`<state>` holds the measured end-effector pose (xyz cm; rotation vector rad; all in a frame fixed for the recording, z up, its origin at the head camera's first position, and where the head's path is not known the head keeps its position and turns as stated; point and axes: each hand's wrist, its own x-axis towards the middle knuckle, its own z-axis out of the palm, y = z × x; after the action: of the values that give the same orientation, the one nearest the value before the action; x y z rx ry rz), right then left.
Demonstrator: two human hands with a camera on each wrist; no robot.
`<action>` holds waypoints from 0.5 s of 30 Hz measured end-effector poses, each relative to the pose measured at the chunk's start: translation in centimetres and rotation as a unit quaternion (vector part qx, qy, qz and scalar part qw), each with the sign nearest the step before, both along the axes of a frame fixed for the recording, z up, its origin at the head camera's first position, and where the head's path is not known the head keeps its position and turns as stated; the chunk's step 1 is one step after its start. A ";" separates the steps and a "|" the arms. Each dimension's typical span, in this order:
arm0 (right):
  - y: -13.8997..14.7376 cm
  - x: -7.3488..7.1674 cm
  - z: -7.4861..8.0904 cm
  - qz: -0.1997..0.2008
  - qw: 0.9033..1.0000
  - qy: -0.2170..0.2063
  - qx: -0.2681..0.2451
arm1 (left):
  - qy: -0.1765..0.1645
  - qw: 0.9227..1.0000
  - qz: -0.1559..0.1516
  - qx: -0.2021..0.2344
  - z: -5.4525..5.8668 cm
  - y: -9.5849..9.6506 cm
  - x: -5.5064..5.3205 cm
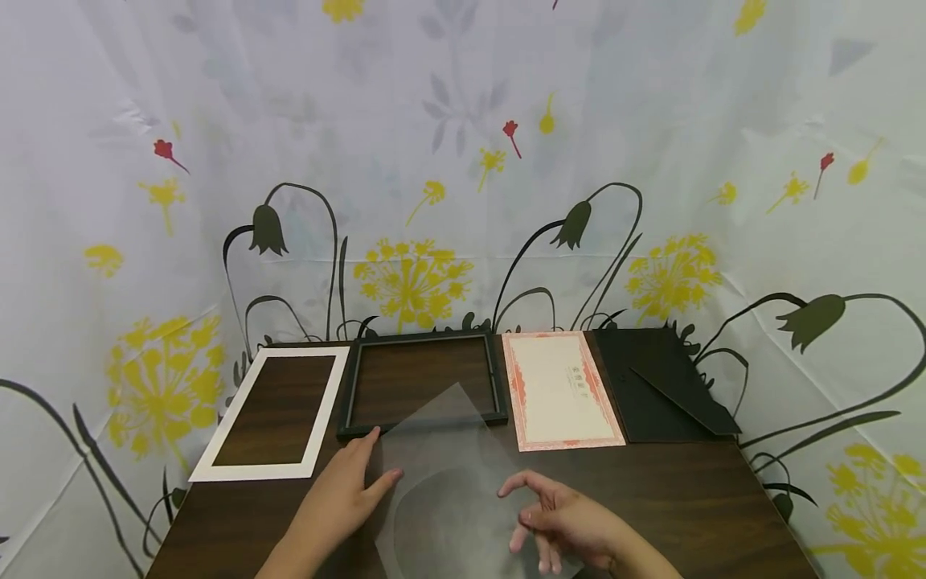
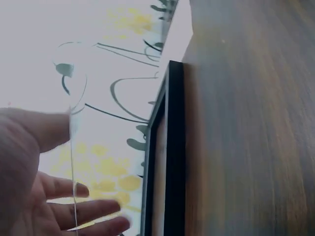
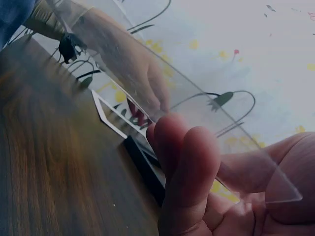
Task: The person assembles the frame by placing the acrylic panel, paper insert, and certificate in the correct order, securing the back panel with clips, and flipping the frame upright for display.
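A clear, see-through sheet (image 1: 444,450) is held up at a tilt between the two hands, in front of a dark picture frame (image 1: 349,390) lying on the table. My left hand (image 1: 343,490) is at the sheet's left side with its fingers stretched out; in the left wrist view its thumb touches the thin edge. On the right, my right hand (image 1: 571,519) pinches the sheet near a corner, its fingers (image 3: 199,157) bent on one side and the thumb on the other.
A white mat border (image 1: 253,473) lies left of the frame. To its right are a certificate-like sheet (image 1: 553,394) with a red patterned edge and a black backing board (image 1: 622,378) with a stand flap. A flowered curtain (image 1: 463,161) hangs behind the brown wooden table (image 1: 687,507).
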<state>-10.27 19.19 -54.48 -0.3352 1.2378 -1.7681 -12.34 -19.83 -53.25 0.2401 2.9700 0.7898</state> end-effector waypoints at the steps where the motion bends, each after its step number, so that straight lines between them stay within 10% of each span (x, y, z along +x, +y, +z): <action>1: 0.0 0.0 -0.1 0.002 1.000 -0.001 0.001 | -0.010 1.000 0.015 0.023 0.1 -0.1 -0.1; 4: 0.2 0.0 -0.3 0.005 1.000 0.004 0.004 | -0.041 0.992 0.055 0.110 0.3 -0.4 -0.3; 8: 0.5 -0.3 -0.6 -0.008 0.999 0.046 0.022 | -0.108 0.960 0.084 0.244 0.6 -1.2 -0.3; 15: 1.1 -1.5 -0.9 -0.045 0.993 0.091 0.059 | -0.162 0.918 0.070 0.355 0.6 -2.6 0.2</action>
<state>-11.79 20.33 -55.34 -0.3830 1.5015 -1.7607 -12.13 -22.43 -52.68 -0.0772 2.2964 1.7110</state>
